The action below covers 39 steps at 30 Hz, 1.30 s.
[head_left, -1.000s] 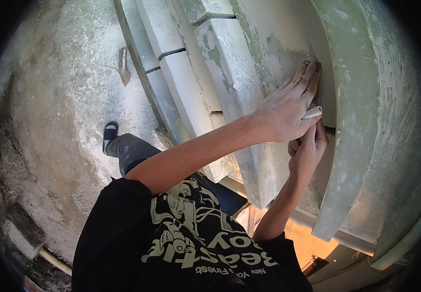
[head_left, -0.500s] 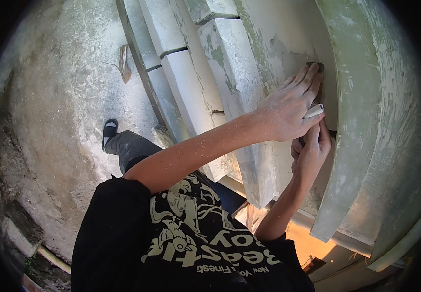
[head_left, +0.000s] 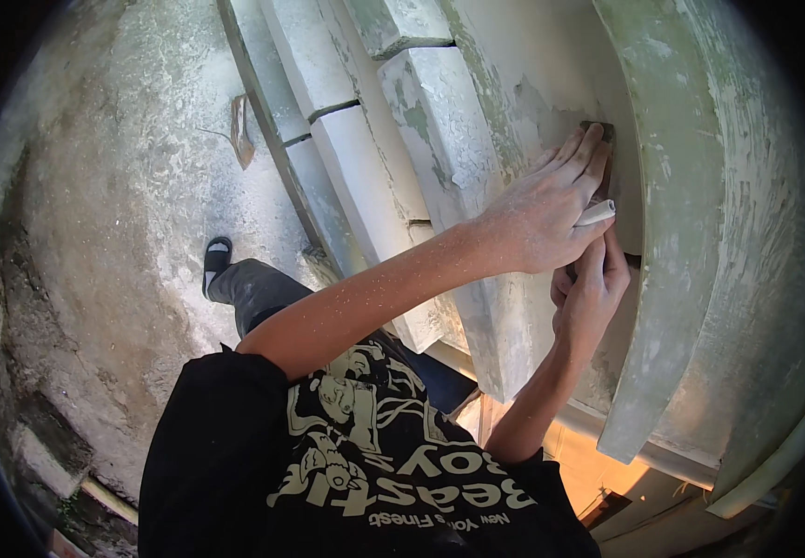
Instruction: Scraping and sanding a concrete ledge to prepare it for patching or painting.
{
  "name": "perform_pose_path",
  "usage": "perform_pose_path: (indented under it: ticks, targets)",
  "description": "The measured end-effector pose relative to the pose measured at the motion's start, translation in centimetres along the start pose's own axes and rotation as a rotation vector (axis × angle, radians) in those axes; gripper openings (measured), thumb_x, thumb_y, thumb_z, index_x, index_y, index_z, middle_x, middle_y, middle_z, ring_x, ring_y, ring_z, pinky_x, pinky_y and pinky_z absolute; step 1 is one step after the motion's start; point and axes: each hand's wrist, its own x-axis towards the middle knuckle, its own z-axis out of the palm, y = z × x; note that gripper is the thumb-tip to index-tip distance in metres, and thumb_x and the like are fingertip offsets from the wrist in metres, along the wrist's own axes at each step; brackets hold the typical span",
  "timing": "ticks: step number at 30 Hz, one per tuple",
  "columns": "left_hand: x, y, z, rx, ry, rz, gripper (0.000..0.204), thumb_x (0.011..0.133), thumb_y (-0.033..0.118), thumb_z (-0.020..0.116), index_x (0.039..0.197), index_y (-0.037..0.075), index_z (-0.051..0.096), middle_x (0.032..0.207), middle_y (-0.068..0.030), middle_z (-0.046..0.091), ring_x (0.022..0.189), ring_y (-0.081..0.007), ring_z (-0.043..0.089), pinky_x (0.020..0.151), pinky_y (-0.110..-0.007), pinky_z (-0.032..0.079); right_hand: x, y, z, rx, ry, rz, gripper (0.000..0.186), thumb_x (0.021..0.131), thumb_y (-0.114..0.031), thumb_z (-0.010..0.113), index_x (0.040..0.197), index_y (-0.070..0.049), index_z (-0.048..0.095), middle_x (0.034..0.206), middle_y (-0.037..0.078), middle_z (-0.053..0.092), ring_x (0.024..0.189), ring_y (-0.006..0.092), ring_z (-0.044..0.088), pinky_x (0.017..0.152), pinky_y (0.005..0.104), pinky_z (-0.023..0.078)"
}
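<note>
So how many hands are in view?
2: the left hand, over a dark thing, and the right hand, partly hidden, just below the left in the picture. No other hand shows.

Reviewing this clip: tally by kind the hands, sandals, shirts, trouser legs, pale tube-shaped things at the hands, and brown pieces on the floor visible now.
Hands: 2, left hand and right hand
Pale tube-shaped thing: 1
Dark sandal: 1
Black shirt: 1
Grey trouser leg: 1
Brown piece on the floor: 1
Total: 7
</note>
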Motion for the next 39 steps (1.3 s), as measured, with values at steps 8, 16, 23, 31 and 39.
perform_pose_path:
  ticks: [8,16,23,31,39]
  targets:
    - [-0.2,0.4,0.5,0.016,0.044,0.042,0.075,0.100,0.036,0.051,0.143,-0.021,0.029,0.151,-0.0411,0.027,0.144,-0.0522,0.026,0.120,-0.052,0.025,-1.1,0.0,-0.8,-0.056,0.020,0.046,0.034,0.105,-0.025,0.049,0.122,0.001,0.065,0.063,-0.006,0.047,0.045,0.0005,0.033,0.038,0.0210,0.022]
    - [0.6,-1.1,0.4,0.011,0.061,0.048,0.074,0.099,0.035,0.052,0.143,-0.020,0.029,0.151,-0.0417,0.027,0.144,-0.0527,0.026,0.119,-0.052,0.025,0.5,-0.1,0.0,-0.125,0.070,0.062,0.035,0.105,-0.024,0.050,0.122,0.002,0.065,0.061,-0.005,0.044,0.046,0.0020,0.034,0.040,0.0224,0.024]
    - [1.7,-1.0,-0.3,0.027,0.039,0.054,0.073,0.100,0.035,0.051,0.144,-0.020,0.029,0.152,-0.0417,0.025,0.144,-0.0531,0.026,0.120,-0.052,0.024,1.2,-0.4,0.1,-0.076,0.015,0.032,0.038,0.105,-0.028,0.051,0.131,-0.002,0.062,0.062,-0.007,0.044,0.044,0.0013,0.030,0.039,0.0221,0.019]
    - [-1.0,-1.4,-2.1,0.011,-0.063,0.000,0.067,0.102,0.031,0.051,0.148,-0.013,0.030,0.158,-0.0316,0.024,0.149,-0.0423,0.022,0.122,-0.044,0.024,-1.1,5.6,1.6,0.249,-0.073,-0.035,0.038,0.108,-0.024,0.042,0.136,0.001,0.051,0.066,-0.003,0.049,0.047,0.0033,0.039,0.042,0.0225,0.030]
    - [-3.7,-0.3,-0.8,-0.281,-0.003,-0.306,0.026,0.099,0.019,0.058,0.109,-0.005,0.060,0.089,-0.0258,0.067,0.085,-0.0413,0.068,0.074,-0.046,0.051,-6.0,11.0,3.2,0.728,0.083,-0.082,0.053,0.107,-0.018,0.046,0.155,-0.002,0.032,0.131,0.008,0.058,0.112,0.0150,0.060,0.096,0.0303,0.049]
